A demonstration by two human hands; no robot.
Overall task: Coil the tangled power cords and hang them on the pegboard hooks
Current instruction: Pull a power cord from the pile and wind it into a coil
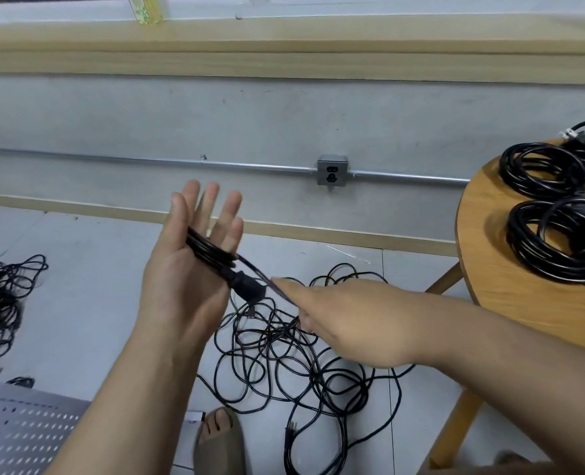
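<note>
Left hand (181, 286) flat-open, cord (210, 250) looped round it — right hand (353, 323) (fingers hidden): grip unclear.

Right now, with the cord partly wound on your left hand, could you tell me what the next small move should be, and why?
Probably carry the right hand over and round the left hand to lay another loop. Only a few loops of the cord circle the straight fingers, and the right hand pinches the strand that runs down to the tangle on the floor.
</note>
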